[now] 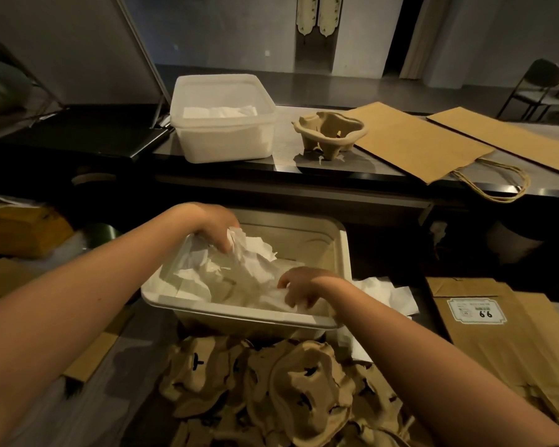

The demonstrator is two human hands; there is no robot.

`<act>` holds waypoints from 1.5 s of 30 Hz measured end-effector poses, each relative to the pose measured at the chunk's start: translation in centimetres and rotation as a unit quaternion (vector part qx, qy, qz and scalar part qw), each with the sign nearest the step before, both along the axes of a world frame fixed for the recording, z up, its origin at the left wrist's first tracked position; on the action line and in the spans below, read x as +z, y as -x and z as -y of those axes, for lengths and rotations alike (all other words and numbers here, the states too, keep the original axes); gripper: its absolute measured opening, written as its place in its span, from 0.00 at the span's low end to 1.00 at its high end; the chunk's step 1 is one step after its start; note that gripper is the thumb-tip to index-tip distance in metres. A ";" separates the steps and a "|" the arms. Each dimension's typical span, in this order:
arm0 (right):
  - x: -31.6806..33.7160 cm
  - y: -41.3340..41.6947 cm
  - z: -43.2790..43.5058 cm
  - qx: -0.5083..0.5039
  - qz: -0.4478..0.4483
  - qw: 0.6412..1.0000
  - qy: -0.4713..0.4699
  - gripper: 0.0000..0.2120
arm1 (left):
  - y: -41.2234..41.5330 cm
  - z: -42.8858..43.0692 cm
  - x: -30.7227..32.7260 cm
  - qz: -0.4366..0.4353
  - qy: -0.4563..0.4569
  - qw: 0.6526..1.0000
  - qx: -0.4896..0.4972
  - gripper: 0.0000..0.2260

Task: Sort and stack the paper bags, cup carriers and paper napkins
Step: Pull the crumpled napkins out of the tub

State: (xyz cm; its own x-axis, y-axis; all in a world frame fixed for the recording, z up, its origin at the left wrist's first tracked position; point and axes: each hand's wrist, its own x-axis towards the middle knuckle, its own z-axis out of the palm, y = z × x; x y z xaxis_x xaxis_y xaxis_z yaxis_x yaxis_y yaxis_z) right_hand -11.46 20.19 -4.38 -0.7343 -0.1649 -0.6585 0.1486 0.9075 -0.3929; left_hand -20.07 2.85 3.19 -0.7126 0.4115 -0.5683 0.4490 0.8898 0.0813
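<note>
A white tub [239,316] in front of me holds crumpled white paper napkins [252,269]. My left hand [218,229] reaches into its far left side and grips a bunch of napkins. My right hand [299,287] is at the near right, fingers curled on the napkins there. Below the tub lies a heap of brown cup carriers [291,391]. On the counter behind stand a second white tub [223,137] with flat napkins inside, one upright cup carrier [331,130] and two flat paper bags [417,140].
More brown paper bags [504,333] with a price label lie at my right, with loose napkins [388,295] beside the near tub. A yellow box [20,230] sits at the left. A chair [539,88] stands beyond the counter.
</note>
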 end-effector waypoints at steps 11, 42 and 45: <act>7.6 -1.2 -3.1 -0.064 -0.194 0.978 -0.037 0.19 | -1.8 -2.1 4.2 -0.025 -0.022 0.999 -0.014 0.07; 6.9 -12.1 -23.2 -0.283 -0.173 0.937 -0.106 0.20 | -10.5 -27.1 1.2 0.051 -0.202 0.952 -0.226 0.07; 4.2 -11.6 -23.3 -0.291 -0.155 0.938 -0.109 0.22 | -10.3 -27.6 -1.9 -0.004 -0.167 0.958 -0.235 0.16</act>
State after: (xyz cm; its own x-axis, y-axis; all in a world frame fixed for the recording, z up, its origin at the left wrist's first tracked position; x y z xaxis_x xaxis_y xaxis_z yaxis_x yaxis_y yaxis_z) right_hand 0.12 43.48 -0.22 -0.8200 0.4367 -0.3701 0.5527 0.7721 -0.3137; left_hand -9.74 30.49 1.26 -0.4082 0.8452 -0.3450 0.7948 0.5150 0.3210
